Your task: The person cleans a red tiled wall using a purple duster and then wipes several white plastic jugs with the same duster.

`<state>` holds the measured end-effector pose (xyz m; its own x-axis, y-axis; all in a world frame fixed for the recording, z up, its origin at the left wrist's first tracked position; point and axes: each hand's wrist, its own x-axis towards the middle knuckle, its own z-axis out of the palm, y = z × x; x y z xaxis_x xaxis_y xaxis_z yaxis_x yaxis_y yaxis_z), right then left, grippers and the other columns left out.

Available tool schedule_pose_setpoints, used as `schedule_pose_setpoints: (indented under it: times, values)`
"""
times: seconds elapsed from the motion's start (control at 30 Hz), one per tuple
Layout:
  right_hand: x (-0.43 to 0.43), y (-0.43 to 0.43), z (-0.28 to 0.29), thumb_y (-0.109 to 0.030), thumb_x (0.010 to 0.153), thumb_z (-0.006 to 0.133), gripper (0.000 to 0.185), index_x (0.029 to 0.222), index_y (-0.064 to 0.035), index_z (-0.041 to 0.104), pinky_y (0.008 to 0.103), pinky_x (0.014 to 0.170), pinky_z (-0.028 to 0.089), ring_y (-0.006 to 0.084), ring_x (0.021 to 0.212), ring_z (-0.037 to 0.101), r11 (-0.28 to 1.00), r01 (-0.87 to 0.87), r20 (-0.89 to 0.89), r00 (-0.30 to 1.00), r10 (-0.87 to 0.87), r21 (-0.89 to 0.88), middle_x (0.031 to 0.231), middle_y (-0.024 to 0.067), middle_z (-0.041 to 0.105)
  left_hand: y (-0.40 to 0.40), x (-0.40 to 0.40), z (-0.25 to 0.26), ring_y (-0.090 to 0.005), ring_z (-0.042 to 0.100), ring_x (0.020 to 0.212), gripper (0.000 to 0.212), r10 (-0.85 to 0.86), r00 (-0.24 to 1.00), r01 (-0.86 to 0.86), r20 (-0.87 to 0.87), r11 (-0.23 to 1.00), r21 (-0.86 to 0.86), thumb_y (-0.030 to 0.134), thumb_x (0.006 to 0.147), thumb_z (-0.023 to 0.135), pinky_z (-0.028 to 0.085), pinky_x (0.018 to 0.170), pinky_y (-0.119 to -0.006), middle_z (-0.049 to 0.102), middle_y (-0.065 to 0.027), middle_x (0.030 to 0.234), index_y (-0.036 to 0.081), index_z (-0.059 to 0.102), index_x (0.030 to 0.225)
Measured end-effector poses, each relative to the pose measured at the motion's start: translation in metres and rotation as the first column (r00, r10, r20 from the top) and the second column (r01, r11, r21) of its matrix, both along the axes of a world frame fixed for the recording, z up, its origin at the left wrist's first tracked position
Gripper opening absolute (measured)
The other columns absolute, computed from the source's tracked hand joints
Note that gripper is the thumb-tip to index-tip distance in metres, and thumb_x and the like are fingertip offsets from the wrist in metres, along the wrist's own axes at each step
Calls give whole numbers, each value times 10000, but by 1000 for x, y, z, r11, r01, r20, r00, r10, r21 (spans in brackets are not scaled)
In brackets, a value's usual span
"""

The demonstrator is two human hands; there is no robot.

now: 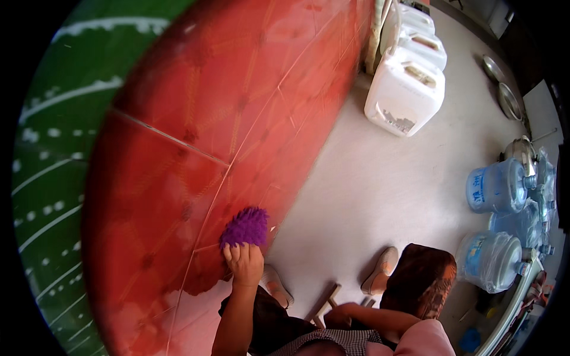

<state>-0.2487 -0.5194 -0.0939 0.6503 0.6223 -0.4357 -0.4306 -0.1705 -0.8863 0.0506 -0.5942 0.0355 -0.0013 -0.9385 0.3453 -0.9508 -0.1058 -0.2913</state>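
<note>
My left hand [244,263] presses a purple chenille cleaning cloth [247,226] against a glossy red tiled wall [200,178], close to where it meets the floor. The fingers lie over the cloth's near edge. Dark streaks and shiny patches show on the red tiles around it. Low in front of my body, my right hand [339,315] is closed around part of a small wooden stool [328,302]. Shadow and my forearm hide some of its fingers and much of the stool. My shoes [384,269] stand apart on the floor, to either side of the stool.
White plastic jerrycans [407,91] stand along the wall ahead, beside a pipe [374,40]. Large blue water bottles [496,187] line the right side. Metal basins [509,101] lie farther off on the grey floor [356,187]. Green patterned surface [58,178] borders the red tiles.
</note>
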Motion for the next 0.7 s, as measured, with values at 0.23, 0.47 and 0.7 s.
schedule_pose_setpoints:
  times: [0.23, 0.47, 0.7]
  values:
    - [8, -93, 12, -227, 799, 646, 203, 875, -70, 749, 444, 632, 545, 280, 707, 686, 970, 42, -280, 954, -111, -241, 824, 148, 711, -55, -12, -1, -356, 590, 1002, 121, -106, 990, 93, -89, 987, -131, 93, 846, 559, 410, 1030, -549, 639, -167, 959, 17, 641, 893]
    - [0, -129, 66, -175, 885, 577, 246, 1071, -72, 701, 442, 802, 560, 340, 1012, 688, 636, 169, 178, 983, -51, -753, 1119, 152, 701, -65, -8, 29, -346, 589, 1050, 144, -204, 979, 200, -20, 972, -120, 94, 846, 575, 406, 1062, -527, 644, -162, 1014, 4, 646, 933]
    - [6, -191, 212, -148, 873, 546, 194, 1002, -62, 663, 441, 800, 520, 295, 926, 667, 262, 529, 559, 828, 51, -807, 965, 137, 684, -53, -2, 98, -325, 568, 1080, 175, -120, 983, 149, 136, 962, -227, 103, 850, 569, 412, 1065, -506, 640, -148, 1020, -1, 646, 968]
